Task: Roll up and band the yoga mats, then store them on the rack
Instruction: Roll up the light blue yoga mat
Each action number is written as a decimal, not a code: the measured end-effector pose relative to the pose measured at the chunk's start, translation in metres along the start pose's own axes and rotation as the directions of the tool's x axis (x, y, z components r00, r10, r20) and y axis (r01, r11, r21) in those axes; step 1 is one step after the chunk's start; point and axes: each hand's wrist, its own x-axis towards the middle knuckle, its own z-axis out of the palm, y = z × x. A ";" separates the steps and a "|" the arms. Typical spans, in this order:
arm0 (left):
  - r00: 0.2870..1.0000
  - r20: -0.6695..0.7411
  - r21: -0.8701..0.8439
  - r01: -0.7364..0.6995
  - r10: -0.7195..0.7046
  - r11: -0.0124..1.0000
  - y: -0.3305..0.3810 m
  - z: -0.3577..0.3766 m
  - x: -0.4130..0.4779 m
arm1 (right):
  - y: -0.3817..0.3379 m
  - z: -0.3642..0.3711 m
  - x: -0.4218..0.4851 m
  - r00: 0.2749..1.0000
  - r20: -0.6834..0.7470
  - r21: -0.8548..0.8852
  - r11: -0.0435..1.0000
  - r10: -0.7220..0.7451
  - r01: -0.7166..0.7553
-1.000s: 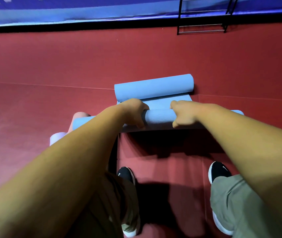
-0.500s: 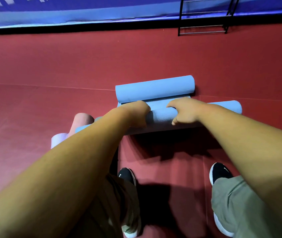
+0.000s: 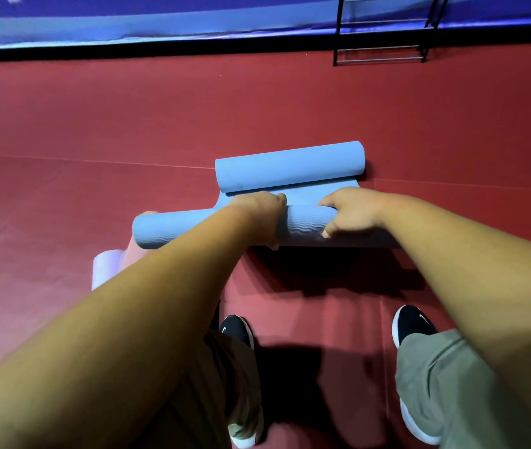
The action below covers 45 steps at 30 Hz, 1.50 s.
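A light blue yoga mat lies on the red floor, rolled at both ends. Its near roll (image 3: 303, 226) has a ribbed surface and is under both my hands. My left hand (image 3: 257, 215) curls over the roll left of centre. To the right of centre my right hand (image 3: 348, 212) grips the same roll, fingers on top and thumb in front. The far roll (image 3: 290, 166) lies just beyond, joined by a short flat strip (image 3: 329, 186). A pink rolled mat (image 3: 133, 251) and a lavender rolled mat (image 3: 107, 264) lie left, partly hidden by my left arm.
A black metal rack (image 3: 384, 37) stands at the far right against a blue wall banner (image 3: 160, 24). My two black shoes (image 3: 411, 322) stand on the red floor (image 3: 96, 124) below the mat. Seams cross the floor.
The near roll has moved forward toward the far roll, shortening the flat strip between them. Its left end now covers most of the pink mat.
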 end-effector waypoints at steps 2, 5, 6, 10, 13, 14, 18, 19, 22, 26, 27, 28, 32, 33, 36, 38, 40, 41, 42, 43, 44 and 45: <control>1.000 -0.021 -0.011 -0.008 0.008 1.000 0.000 -0.001 0.000 | -0.001 0.000 0.000 1.000 0.005 -0.009 1.000 -0.002 0.002; 1.000 0.005 -0.063 0.008 -0.007 0.998 -0.001 -0.004 -0.002 | -0.004 0.002 0.001 1.000 -0.007 -0.159 0.987 -0.006 0.005; 0.999 0.027 -0.083 0.024 -0.022 0.996 -0.003 -0.005 -0.003 | -0.006 0.004 0.002 0.999 -0.034 -0.242 0.970 0.008 -0.016; 0.994 0.096 -0.152 0.075 -0.061 0.985 -0.012 -0.004 -0.001 | -0.011 0.011 0.006 0.991 -0.135 -0.299 0.953 0.011 -0.051; 0.994 0.092 -0.133 0.063 -0.051 0.989 -0.014 -0.004 0.002 | -0.009 0.011 0.007 0.996 -0.086 -0.246 0.968 0.023 -0.044; 0.997 0.074 -0.118 0.046 -0.038 0.992 -0.013 -0.003 0.003 | -0.009 0.010 0.007 0.997 -0.069 -0.241 0.969 0.028 -0.044; 0.998 -0.048 -0.021 0.029 -0.030 0.999 -0.007 0.008 0.006 | -0.010 0.007 0.005 0.998 -0.045 -0.210 0.977 0.033 -0.041; 0.997 -0.079 -0.023 0.019 -0.020 1.000 -0.006 0.011 0.006 | -0.010 0.006 0.005 0.998 -0.045 -0.207 0.978 0.034 -0.042; 0.995 -0.097 -0.110 -0.023 0.012 0.994 -0.008 0.017 0.008 | -0.009 0.005 0.005 0.998 -0.037 -0.220 0.973 0.056 -0.063; 1.000 0.028 -0.164 0.012 -0.008 0.986 -0.013 0.013 0.008 | -0.014 0.011 0.006 0.995 -0.091 -0.323 0.946 -0.048 0.016; 0.998 0.065 -0.174 0.021 -0.010 0.984 -0.015 0.012 0.008 | -0.017 0.013 0.005 0.991 -0.104 -0.363 0.931 -0.085 0.042; 0.995 0.096 -0.187 0.027 -0.009 0.982 -0.016 0.011 0.008 | -0.020 0.014 0.006 0.988 -0.110 -0.388 0.920 -0.109 0.058; 0.997 0.081 -0.194 0.008 0.008 0.981 -0.017 0.010 0.010 | -0.019 0.012 0.004 0.995 -0.052 -0.296 0.953 -0.088 0.068; 0.999 0.037 -0.153 -0.017 0.023 0.988 -0.016 0.010 0.010 | -0.018 0.011 0.003 0.995 -0.048 -0.257 0.964 -0.083 0.069; 0.990 -0.136 0.069 -0.036 0.045 0.997 -0.010 0.013 0.008 | -0.019 0.006 0.003 0.995 -0.074 -0.170 0.984 -0.066 0.053; 0.980 -0.198 0.071 -0.010 0.024 0.997 -0.009 0.011 0.009 | -0.021 0.005 0.003 0.994 -0.095 -0.134 0.990 -0.048 0.035; 0.978 -0.206 -0.054 -0.006 -0.006 0.999 -0.013 0.007 0.013 | -0.023 0.004 0.002 0.994 -0.104 -0.139 0.990 -0.028 0.013; 0.980 -0.197 -0.115 -0.007 -0.016 0.993 -0.016 0.006 0.014 | -0.024 0.003 0.002 0.994 -0.110 -0.153 0.988 -0.020 0.003; 0.983 -0.180 -0.159 -0.008 -0.021 0.987 -0.019 0.006 0.014 | -0.023 0.003 0.002 0.992 -0.126 -0.185 0.983 -0.019 -0.005; 0.986 -0.162 -0.193 -0.005 -0.027 0.981 -0.022 0.007 0.013 | -0.024 0.004 0.002 0.987 -0.157 -0.225 0.974 -0.033 -0.004; 0.989 -0.144 -0.221 0.003 -0.036 0.975 -0.024 0.007 0.012 | -0.024 0.005 0.003 0.980 -0.189 -0.265 0.964 -0.056 0.004; 0.992 -0.120 -0.242 0.013 -0.043 0.970 -0.026 0.007 0.010 | -0.025 0.006 0.003 0.975 -0.205 -0.297 0.955 -0.085 0.020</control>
